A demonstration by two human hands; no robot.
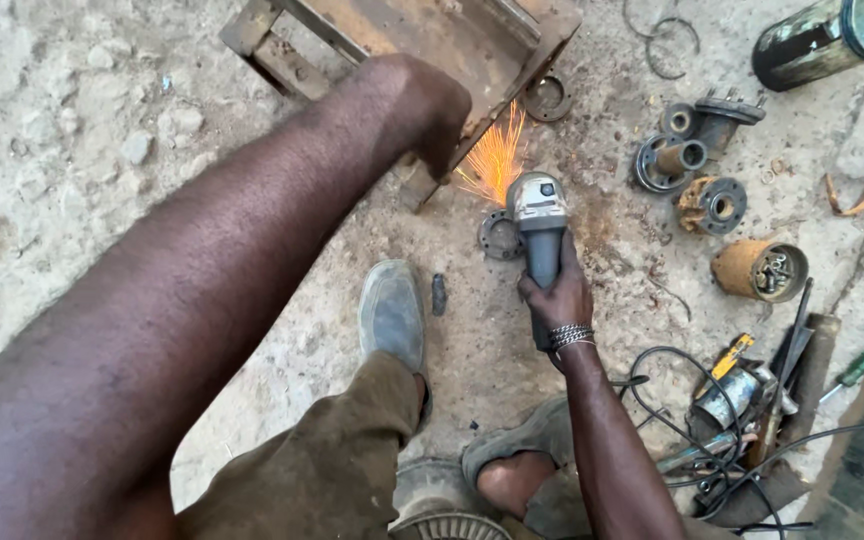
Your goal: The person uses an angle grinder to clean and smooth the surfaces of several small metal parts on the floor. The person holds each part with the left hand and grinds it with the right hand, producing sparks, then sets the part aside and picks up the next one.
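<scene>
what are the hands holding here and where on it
The right hand grips the angle grinder around its grey body, behind the head. The left hand rests on the rusty metal frame, steadying it at its edge.

Grey angle grinder [540, 225] throwing orange sparks [495, 160] against a rust-brown steel frame [432, 35]. Grey shoe [392, 312]; olive-brown trousers [332, 470]. Silver beaded bracelet [571, 336] on the right wrist. Rust-orange can [758, 270] of grey bolts. Green-handled screwdriver [857, 368]. Black cable [672, 385]. Pale grey, speckled concrete floor [42, 150].
</scene>
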